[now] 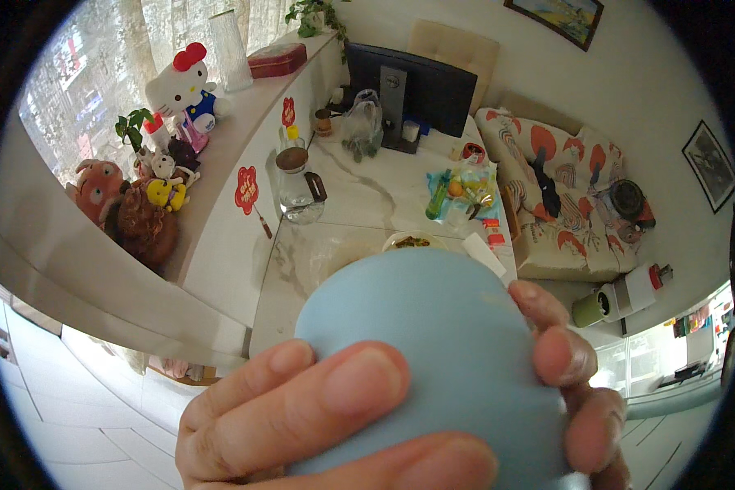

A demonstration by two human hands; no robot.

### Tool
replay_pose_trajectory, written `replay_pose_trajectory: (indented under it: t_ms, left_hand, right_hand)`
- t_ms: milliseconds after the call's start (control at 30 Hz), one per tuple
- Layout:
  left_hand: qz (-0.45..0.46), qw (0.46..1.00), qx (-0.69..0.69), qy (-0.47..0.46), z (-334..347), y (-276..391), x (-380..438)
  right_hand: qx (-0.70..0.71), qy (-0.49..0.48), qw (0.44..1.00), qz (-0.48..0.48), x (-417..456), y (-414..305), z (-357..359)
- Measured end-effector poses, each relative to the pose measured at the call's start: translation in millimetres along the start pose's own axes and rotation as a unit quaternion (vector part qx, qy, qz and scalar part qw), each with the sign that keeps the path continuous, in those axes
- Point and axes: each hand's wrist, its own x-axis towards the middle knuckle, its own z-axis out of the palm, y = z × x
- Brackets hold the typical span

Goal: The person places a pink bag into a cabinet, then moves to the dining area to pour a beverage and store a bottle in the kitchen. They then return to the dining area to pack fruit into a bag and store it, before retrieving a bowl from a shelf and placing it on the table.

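Observation:
A light-blue rounded vessel [429, 318], a bowl or a large cup, fills the lower middle of the view very close to the camera. Its smooth outer wall faces me, and whatever it contains is hidden. My left hand [306, 410] presses its fingers along the vessel's near left side. On the right edge, the fingertips of my right hand [579, 380] curl around the wall. Behind the vessel, partly covered by it, a plate of food [389, 245] stands on the white marble-patterned table [355, 196].
A glass water jug [300, 193] with a brown lid stands at the table's left. Farther back are a monitor [432, 86] and a plastic bag [362, 125]. Packaged items [465, 187] lie to the right. Plush toys [187, 92] line the ledge; a patterned sofa [563, 177] is beyond.

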Motion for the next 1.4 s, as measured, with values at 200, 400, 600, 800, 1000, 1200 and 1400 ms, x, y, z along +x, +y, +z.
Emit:
replay_pose_trajectory:
  t_ms: [200, 400, 600, 800, 1000, 1200, 1400]
  left_hand:
    - [0.001, 0.999, -0.03, -0.009, 3.3, -4.8, 3.5]
    - [-0.003, 0.999, -0.051, -0.009, -0.3, -12.1, 5.5]
    - [-0.011, 0.997, -0.076, -0.009, -4.5, -18.1, 7.7]
    - [-0.031, 0.993, -0.115, -0.001, -19.4, -36.9, 9.8]
    - [-0.097, 0.974, -0.202, 0.023, -42.8, -57.0, -9.0]
    - [-0.194, 0.949, -0.234, 0.079, -71.8, -111.5, -35.6]
    - [-0.259, 0.962, -0.011, 0.088, -85.8, -195.4, -63.7]
  right_hand:
    - [-0.018, 0.002, 1.0, -0.002, -1.8, -1.4, -2.8]
    - [-0.031, -0.003, 0.999, -0.011, 0.3, -0.4, -5.8]
    - [-0.055, -0.012, 0.998, -0.017, 10.2, 0.6, -4.4]
    - [-0.109, -0.043, 0.993, -0.019, 24.2, 18.0, -27.2]
    - [-0.225, -0.142, 0.963, -0.043, 31.5, 44.6, -61.7]
    - [-0.239, -0.265, 0.934, 0.027, 32.6, 125.2, -55.4]
    - [-0.241, -0.333, 0.889, 0.203, 38.1, 209.3, -47.9]
